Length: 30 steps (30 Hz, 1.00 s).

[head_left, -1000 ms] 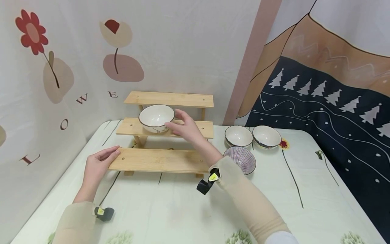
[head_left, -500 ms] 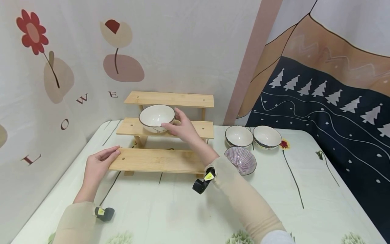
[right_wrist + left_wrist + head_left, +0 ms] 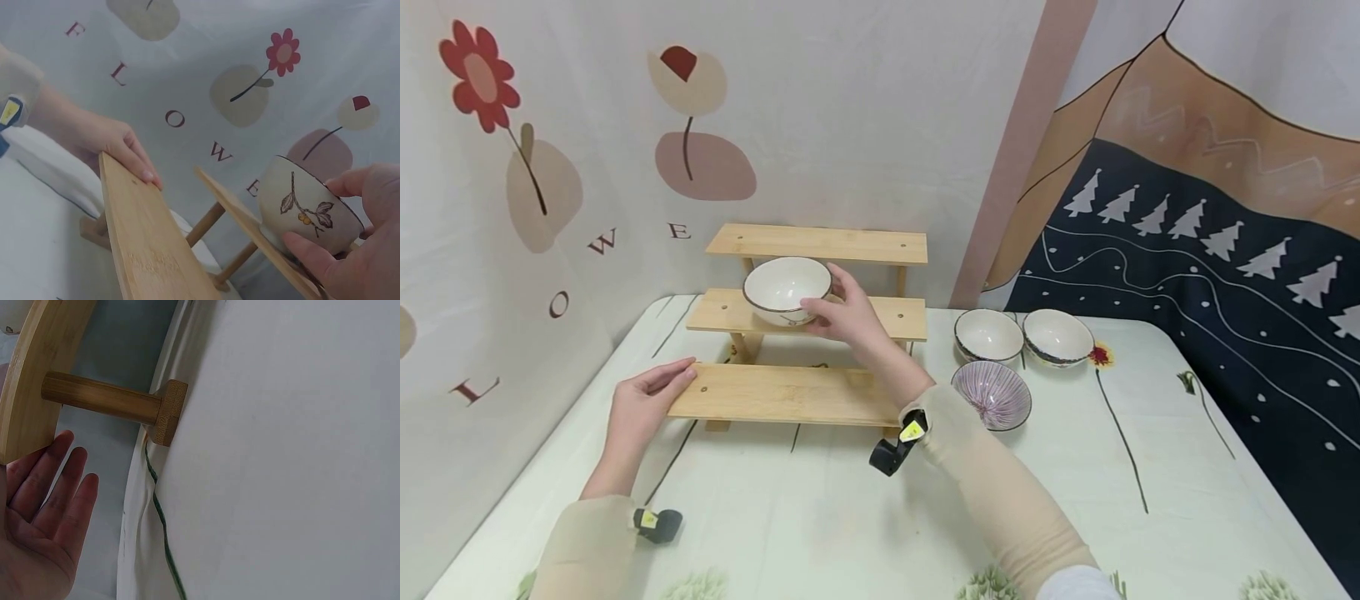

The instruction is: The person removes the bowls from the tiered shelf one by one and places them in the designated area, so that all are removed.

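A white bowl with a dark rim sits on the middle tier of a three-step wooden display stand. My right hand grips the bowl's right side, thumb in front and fingers behind. In the right wrist view, a brown branch with leaves and a yellow spot decorates the bowl. At the stand's left end, my left hand holds the lowest board by its edge. The left wrist view shows several fingers of the left hand by the board's edge, near a round leg.
Right of the stand, two white bowls stand side by side on the table. A bowl with purple stripes is just in front of them. Printed curtains hang close behind the stand.
The right hand has shifted slightly left, its thumb now farther along the bowl's front. The bowl has barely moved, and the left hand stays at the board's end.
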### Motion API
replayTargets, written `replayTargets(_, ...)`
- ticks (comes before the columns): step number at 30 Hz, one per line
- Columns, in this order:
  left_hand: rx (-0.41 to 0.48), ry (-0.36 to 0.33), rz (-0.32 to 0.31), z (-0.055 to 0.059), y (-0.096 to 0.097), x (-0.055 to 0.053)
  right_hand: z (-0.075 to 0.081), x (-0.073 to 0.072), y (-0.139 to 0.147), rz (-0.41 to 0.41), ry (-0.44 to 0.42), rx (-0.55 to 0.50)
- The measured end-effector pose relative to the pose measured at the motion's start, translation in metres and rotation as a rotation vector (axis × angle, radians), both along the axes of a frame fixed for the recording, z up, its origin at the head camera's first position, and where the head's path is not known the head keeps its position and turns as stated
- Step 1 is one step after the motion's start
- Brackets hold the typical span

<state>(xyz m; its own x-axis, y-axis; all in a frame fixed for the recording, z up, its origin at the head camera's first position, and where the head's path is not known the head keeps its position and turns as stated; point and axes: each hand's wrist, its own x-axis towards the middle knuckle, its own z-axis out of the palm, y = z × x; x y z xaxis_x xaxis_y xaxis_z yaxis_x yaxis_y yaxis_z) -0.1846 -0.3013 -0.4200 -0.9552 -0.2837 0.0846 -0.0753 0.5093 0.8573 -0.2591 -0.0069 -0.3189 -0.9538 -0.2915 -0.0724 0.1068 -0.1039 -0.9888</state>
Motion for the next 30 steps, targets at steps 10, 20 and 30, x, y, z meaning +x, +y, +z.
replayTargets(10, 0.016, 0.005, -0.004, -0.001, 0.0, 0.0, 0.0, 0.003, -0.003, -0.05, -0.025, -0.043)
replayTargets(20, 0.02, -0.002, -0.002, 0.0, 0.0, 0.001, 0.001, 0.004, 0.002, -0.072, -0.031, -0.035)
replayTargets(30, 0.027, 0.009, 0.0, -0.001, 0.0, 0.0, 0.003, 0.006, 0.011, -0.077, -0.029, -0.024)
